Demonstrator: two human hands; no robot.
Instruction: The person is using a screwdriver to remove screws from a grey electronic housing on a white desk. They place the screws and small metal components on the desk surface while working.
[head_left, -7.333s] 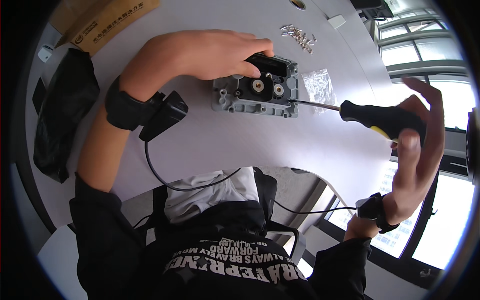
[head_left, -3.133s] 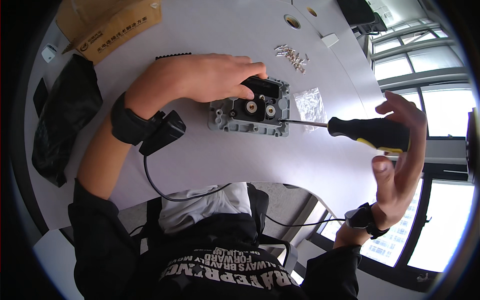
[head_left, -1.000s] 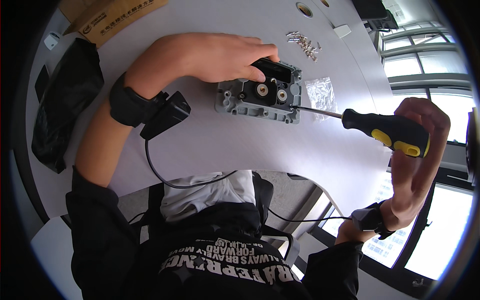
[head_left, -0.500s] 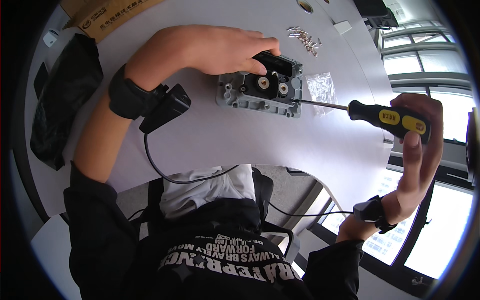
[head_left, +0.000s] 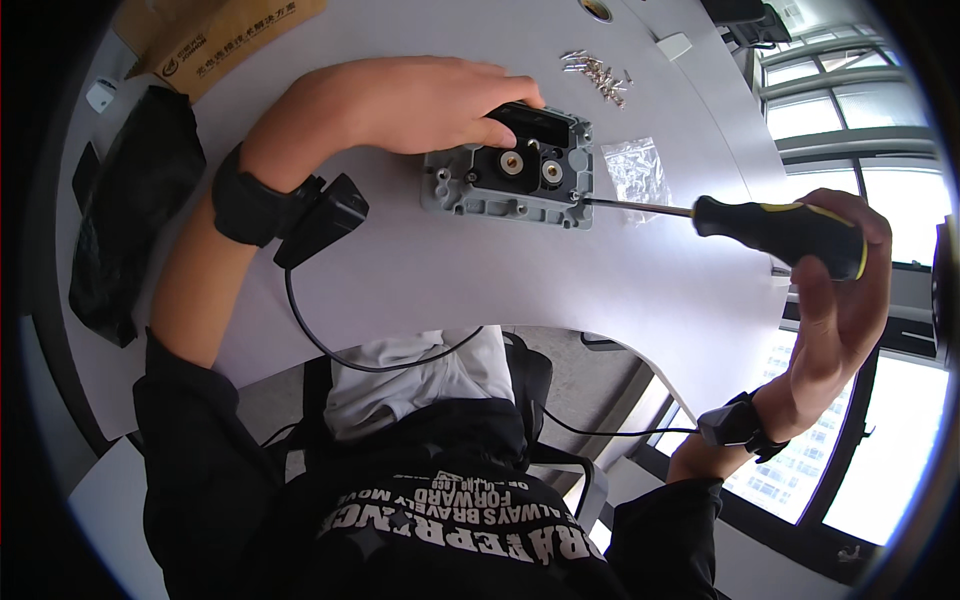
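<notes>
A grey metal housing (head_left: 466, 204) with a black insert (head_left: 530, 181) lies on the table. Two round brass-centred contacts show in the insert. My left hand (head_left: 430, 105) grips the housing from its far left side, thumb on the insert and fingers curled over the far edge; part of the housing is hidden beneath it. My right hand (head_left: 840, 270) is closed around the handle of a black and yellow screwdriver (head_left: 760, 232). The shaft runs nearly level to the left, and its tip meets a corner screw at the right end of the insert.
Several small metal pins (head_left: 598, 78) lie loose beyond the housing. A clear plastic bag (head_left: 636, 172) is right of it, partly behind the screwdriver shaft. At left are a black bag (head_left: 135, 215) and a cardboard box (head_left: 235, 45). A cable (head_left: 330, 350) trails from my left wrist device.
The screwdriver handle has turned in my right hand, so its yellow patches no longer face up. My left hand keeps its hold. The whole view has shifted slightly.
</notes>
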